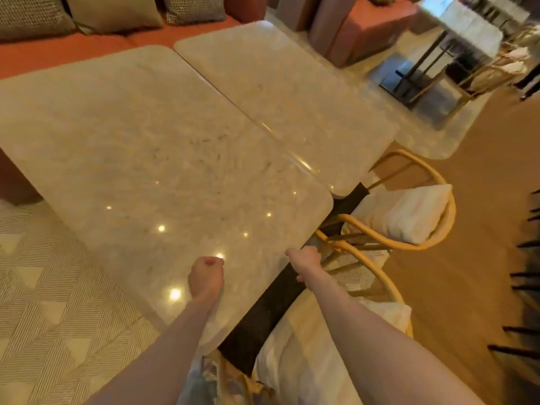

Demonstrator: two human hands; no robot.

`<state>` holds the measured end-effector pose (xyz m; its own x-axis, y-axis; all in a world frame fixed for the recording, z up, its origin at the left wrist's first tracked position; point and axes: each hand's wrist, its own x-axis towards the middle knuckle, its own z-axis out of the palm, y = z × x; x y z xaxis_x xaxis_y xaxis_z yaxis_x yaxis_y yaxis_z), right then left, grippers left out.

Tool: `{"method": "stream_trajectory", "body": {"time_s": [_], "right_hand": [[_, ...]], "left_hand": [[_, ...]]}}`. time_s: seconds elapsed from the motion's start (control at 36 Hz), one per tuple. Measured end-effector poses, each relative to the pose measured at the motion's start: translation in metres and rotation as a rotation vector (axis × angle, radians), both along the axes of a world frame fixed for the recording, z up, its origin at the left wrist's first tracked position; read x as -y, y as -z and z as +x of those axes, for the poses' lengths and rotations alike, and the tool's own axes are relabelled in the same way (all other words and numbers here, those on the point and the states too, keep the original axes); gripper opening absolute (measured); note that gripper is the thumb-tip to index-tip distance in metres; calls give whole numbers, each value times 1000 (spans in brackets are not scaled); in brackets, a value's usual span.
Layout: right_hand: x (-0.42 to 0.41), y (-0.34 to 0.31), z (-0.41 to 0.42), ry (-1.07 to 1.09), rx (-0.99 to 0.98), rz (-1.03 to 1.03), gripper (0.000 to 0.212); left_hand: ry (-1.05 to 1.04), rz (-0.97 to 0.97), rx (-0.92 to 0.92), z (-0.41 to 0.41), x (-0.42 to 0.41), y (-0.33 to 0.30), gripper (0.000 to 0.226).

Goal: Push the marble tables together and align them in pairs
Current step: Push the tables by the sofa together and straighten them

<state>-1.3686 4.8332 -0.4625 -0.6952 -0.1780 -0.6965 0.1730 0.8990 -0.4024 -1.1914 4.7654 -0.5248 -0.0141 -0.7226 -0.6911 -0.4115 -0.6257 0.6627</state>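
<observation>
2 marble tables sit side by side: the near table (152, 147) under a fisted left hand (206, 277), the right hand (304, 258) (fingers clamped) gripping its edge; the far table (280, 92) touches alongside.

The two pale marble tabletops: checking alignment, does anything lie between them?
Nothing; the head view shows only a thin dark seam between the nearer marble tabletop and the farther marble tabletop.

Left hand (206, 276) fisted; right hand (304, 260) apparently gripping, arms outstretched.
</observation>
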Motion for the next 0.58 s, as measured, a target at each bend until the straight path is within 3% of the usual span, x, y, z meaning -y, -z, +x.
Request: {"method": "stream_trajectory", "body": {"time_s": [0.08, 0.25, 0.31, 0.42, 0.53, 0.58], "right_hand": [[3, 11, -22, 36, 32, -30, 69], [8, 40, -44, 83, 208, -83, 72], [7, 54, -45, 27, 285, -117, 63], [-4, 73, -37, -56, 421, -130, 22], [-20, 79, -34, -66, 456, -168, 36], [-23, 78, -34, -59, 452, -177, 26]], "left_hand": [[-19, -120, 93, -9, -7, 4, 9], [-180, -238, 109, -22, -30, 16, 8], [-257, -268, 100, -25, -42, 18, 7], [-426, -258, 127, -22, -85, 22, 6], [-552, -232, 102, -30, -137, 22, 4], [-674, -151, 81, -36, -154, 21, 10]]}}
